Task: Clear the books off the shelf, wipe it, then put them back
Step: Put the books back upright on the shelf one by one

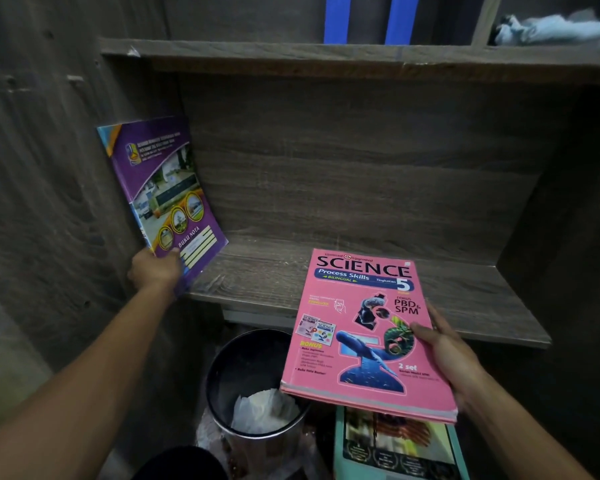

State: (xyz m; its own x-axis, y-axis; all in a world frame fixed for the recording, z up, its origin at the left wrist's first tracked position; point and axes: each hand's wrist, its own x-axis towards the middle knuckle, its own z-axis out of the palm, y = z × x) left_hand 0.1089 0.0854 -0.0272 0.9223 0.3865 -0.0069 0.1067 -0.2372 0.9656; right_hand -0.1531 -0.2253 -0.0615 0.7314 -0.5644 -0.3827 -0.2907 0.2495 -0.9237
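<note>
Head view: your left hand (pixel 155 268) pinches the bottom corner of the purple notebook (pixel 163 188) at 9 o'clock. It stands tilted against the left wall of the shelf (pixel 274 271). Your right hand (pixel 444 351) grips the pink science book (pixel 361 334) by its right edge at 5 o'clock, thumb on the cover. Its far end is over the shelf lip, its near end hangs free.

Risks:
- The notebook looks thin and its foot seems right at the front edge. Let go and it likely slides flat or off the lip.
- The pink book is held on one side only. If it tips, it drops toward the open bin (pixel 253 375) at 6 o'clock or onto the teal book (pixel 395 445) below.
</note>
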